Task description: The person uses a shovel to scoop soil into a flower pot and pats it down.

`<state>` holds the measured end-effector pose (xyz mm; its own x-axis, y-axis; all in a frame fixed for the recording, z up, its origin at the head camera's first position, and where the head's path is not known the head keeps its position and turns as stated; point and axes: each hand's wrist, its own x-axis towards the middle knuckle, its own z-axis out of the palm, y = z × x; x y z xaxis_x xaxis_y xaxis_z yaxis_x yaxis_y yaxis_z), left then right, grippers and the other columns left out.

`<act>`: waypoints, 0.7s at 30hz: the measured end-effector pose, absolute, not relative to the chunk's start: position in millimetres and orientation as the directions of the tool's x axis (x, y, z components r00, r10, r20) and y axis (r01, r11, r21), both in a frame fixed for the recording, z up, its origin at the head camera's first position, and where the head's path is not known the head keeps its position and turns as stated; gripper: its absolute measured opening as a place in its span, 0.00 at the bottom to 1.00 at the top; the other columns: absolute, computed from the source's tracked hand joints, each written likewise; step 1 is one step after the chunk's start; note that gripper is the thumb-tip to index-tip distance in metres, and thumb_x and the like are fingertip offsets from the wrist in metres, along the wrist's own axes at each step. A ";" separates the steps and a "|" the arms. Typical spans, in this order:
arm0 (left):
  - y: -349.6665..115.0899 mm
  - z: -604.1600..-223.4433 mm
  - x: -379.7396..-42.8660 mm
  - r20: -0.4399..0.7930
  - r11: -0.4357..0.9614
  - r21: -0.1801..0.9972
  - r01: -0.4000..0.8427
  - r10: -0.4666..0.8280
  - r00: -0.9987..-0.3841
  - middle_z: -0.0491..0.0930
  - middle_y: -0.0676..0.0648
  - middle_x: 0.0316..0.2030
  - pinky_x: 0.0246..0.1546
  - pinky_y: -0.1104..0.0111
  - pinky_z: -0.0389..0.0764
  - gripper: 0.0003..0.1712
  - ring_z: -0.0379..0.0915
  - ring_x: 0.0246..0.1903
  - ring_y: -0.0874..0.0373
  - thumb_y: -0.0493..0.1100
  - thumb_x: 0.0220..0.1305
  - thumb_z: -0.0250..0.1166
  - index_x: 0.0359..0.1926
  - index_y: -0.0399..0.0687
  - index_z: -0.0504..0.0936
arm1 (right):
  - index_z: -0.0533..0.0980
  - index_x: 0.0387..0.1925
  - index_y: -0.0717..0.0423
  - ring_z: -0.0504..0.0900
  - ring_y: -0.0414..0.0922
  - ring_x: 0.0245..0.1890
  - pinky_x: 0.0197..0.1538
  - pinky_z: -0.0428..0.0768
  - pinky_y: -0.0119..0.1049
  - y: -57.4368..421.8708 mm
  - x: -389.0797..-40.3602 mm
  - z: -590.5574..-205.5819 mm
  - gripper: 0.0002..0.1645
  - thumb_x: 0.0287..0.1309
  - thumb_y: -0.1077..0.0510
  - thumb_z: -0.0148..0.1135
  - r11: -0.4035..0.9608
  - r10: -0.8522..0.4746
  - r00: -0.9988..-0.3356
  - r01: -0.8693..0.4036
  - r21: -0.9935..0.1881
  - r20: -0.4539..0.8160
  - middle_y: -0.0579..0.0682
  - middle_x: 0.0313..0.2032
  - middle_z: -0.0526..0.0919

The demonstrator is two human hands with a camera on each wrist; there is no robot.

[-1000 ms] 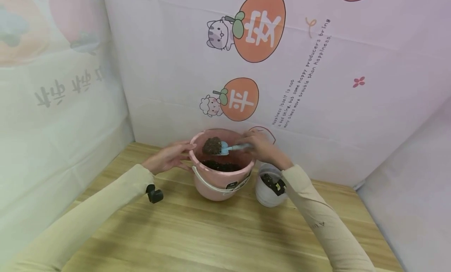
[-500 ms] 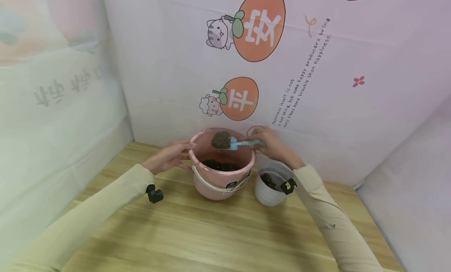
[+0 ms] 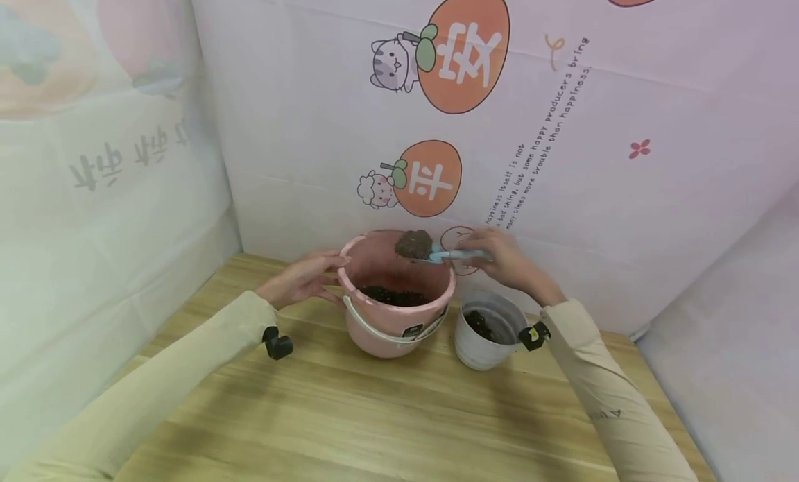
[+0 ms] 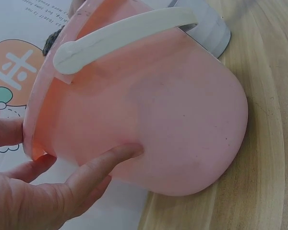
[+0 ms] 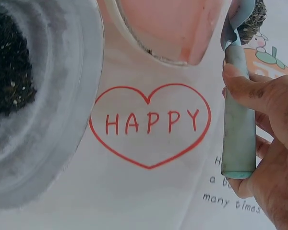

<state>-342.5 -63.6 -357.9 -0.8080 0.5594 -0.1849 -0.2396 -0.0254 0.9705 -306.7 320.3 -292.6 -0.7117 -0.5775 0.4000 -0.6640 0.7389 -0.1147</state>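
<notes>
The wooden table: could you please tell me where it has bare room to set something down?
Bare: the wooden table between the sleeves, in front of the pink bucket and white pot; a strip between right sleeve and right wall. Crowded: the back, by the left hand, bucket and pot.

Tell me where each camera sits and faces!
Head: on the head, looking forward and down at pink bucket and white pot; left hand, right hand and sleeves show.
Left wrist: on that wrist, facing the pink bucket's outside; left hand shows.
Right wrist: on that wrist, facing the scoop and HAPPY heart; right hand shows.
Both wrist views share pink bucket and white pot.
</notes>
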 end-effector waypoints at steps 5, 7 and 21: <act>-63.4 -359.0 -342.4 -0.175 -0.021 0.974 -0.228 0.574 -0.800 0.49 0.30 0.80 0.64 0.38 0.79 0.37 0.51 0.77 0.28 0.41 0.83 0.47 0.83 0.36 0.43 | 0.87 0.50 0.62 0.81 0.57 0.48 0.52 0.77 0.53 333.1 -302.5 -288.6 0.17 0.58 0.70 0.73 0.730 -0.580 -0.695 -0.675 -0.107 0.425 0.58 0.44 0.88; -63.5 -359.7 -342.3 -0.173 -0.019 0.974 -0.225 0.573 -0.801 0.49 0.29 0.80 0.64 0.38 0.79 0.37 0.52 0.76 0.27 0.41 0.83 0.47 0.83 0.36 0.44 | 0.87 0.51 0.62 0.81 0.56 0.47 0.52 0.76 0.51 338.8 -301.1 -286.9 0.17 0.58 0.70 0.72 0.732 -0.573 -0.699 -0.671 -0.117 0.427 0.58 0.44 0.88; -63.2 -360.5 -342.0 -0.167 -0.046 0.971 -0.234 0.570 -0.805 0.52 0.28 0.77 0.62 0.37 0.80 0.37 0.51 0.76 0.27 0.41 0.83 0.47 0.83 0.37 0.44 | 0.87 0.50 0.64 0.80 0.62 0.51 0.57 0.74 0.61 372.5 -283.9 -275.3 0.17 0.57 0.70 0.73 0.777 -0.524 -0.755 -0.613 -0.142 0.394 0.62 0.47 0.87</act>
<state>-342.0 -63.2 -360.5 -0.8045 0.5700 -0.1669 -0.2337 -0.0455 0.9712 -283.9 372.5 -275.3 -0.7554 -0.5237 0.3939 -0.6130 0.7771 -0.1424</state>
